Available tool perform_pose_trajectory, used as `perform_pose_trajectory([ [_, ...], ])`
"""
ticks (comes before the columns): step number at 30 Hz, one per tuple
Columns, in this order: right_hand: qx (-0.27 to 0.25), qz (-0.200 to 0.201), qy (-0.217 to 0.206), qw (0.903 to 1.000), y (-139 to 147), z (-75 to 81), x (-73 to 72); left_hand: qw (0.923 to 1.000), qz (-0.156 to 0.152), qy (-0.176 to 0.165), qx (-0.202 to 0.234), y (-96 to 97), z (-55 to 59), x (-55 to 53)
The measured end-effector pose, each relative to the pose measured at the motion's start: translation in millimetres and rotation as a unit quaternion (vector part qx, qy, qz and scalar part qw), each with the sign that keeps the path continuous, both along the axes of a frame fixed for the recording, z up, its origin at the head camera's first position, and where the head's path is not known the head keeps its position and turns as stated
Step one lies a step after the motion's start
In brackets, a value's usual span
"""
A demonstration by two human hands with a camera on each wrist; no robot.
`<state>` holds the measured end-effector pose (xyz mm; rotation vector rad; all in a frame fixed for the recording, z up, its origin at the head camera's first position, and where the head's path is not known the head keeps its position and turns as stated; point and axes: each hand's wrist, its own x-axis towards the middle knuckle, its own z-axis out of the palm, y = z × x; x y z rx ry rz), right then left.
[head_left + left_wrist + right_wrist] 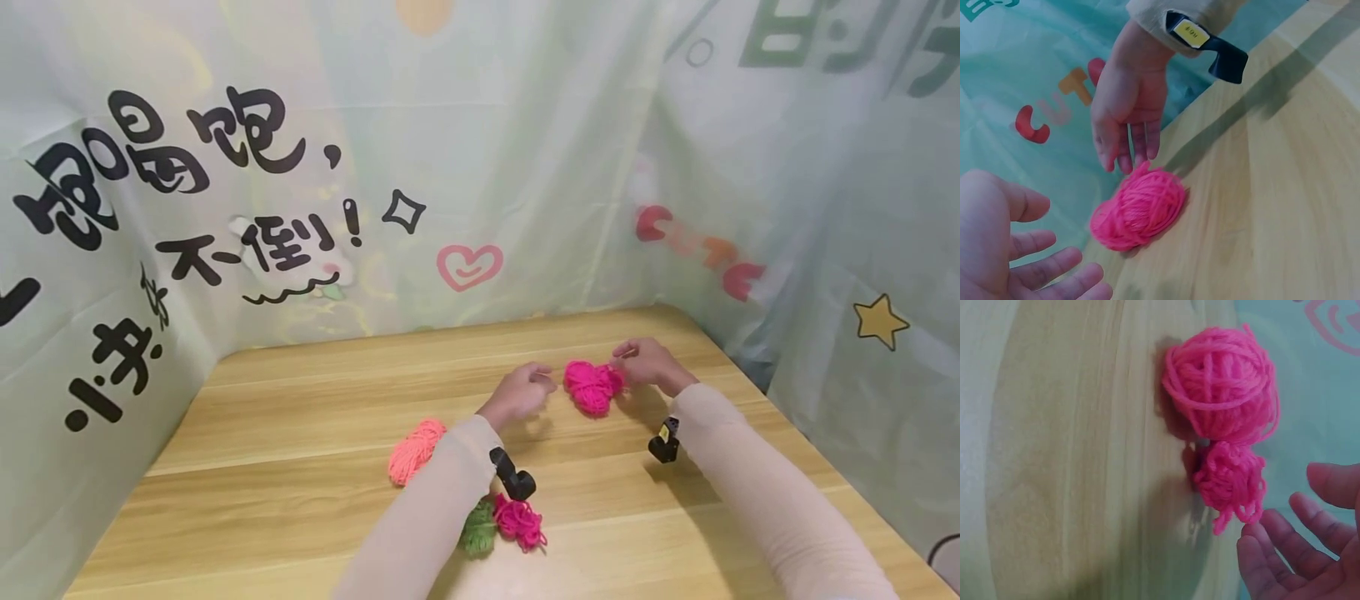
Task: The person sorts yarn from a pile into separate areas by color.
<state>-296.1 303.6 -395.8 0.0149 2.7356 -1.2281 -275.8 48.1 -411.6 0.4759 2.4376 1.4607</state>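
A bright pink ball of yarn (588, 390) lies on the wooden table between the two hands. Against it sits a smaller tangled pink yarn bundle (1232, 481), best seen in the right wrist view. The right hand (648, 364) is just beside the smaller bundle, fingers spread and loosely bent; whether the fingertips touch it I cannot tell. On the other side, the left hand (520, 393) hovers a short way from the ball. Its fingers (1063, 259) are extended and apart in the left wrist view, with nothing in them.
Coral yarn (415, 454) lies left on the table (300, 450), partly behind the left sleeve. Nearer the front, green yarn (478, 532) touches a small pink yarn tangle (519, 522). A printed curtain (465, 167) hangs along the table's back and sides.
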Motion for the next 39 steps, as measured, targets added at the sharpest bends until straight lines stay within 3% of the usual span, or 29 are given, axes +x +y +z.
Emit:
perform_pose_trajectory([
  [4, 0.008, 0.003, 0.009, 0.9999, -3, 3.8, 0.0, 0.9997, -0.008, 0.015, -0.015, -14.2, 6.9, -0.2],
  [7, 0.016, 0.007, 0.019, 0.9997, -6, 6.5, 1.6, 0.9999, -0.013, 0.007, -0.003, -24.7, 9.6, -0.5],
  [12, -0.054, 0.018, 0.015, 0.9983, -13, 10.5, 4.6, 0.9995, -0.024, -0.008, 0.017, -42.1, 12.8, 0.4],
  [17, -0.165, 0.032, -0.014, 0.9858, -22, 13.9, 9.8, 0.9986, -0.035, -0.017, 0.037, -60.3, 16.9, 4.9],
  [26, -0.266, 0.048, -0.047, 0.9617, -42, 13.1, 22.3, 0.9953, -0.060, -0.043, 0.063, -91.7, 17.3, 12.9],
  [34, -0.303, 0.086, -0.065, 0.9469, -65, 11.0, 37.1, 0.9944, -0.072, -0.040, 0.066, -115.8, 19.0, 26.2],
  [39, -0.302, 0.106, -0.063, 0.9454, -76, 8.4, 50.4, 0.9939, -0.078, -0.033, 0.070, -128.8, 18.2, 36.0],
])
